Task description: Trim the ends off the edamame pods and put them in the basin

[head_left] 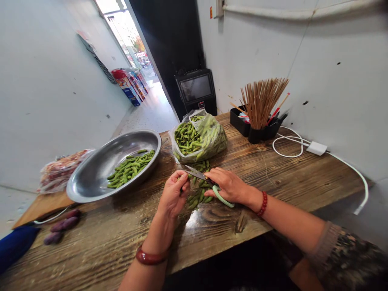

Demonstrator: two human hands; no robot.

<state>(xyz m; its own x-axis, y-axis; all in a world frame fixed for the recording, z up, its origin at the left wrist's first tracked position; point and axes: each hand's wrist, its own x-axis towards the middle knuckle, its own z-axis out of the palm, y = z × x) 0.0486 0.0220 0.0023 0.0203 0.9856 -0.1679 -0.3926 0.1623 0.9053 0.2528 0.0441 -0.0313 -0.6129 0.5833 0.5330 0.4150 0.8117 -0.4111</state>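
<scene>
My right hand [227, 185] is wrapped round a pair of scissors [196, 173] with pale green handles. Their blades point left and stand a little apart, close to the fingertips of my left hand [176, 190]. Those fingers pinch a green edamame pod [188, 176], mostly hidden by the hand. Below and behind the scissors, loose edamame pods [198, 198] lie on the table. A clear plastic bag [216, 141] full of pods stands just beyond my hands. To the left, a wide steel bowl [91, 173] contains a heap of pods [131, 167].
On the wooden table [121, 230] are several purple tubers [62, 226] at left and a bagged reddish food [62, 171] behind them. At the right, a black holder [257, 135] carries many brown skewers [263, 103]. A white cable [348, 165] trails over the right edge.
</scene>
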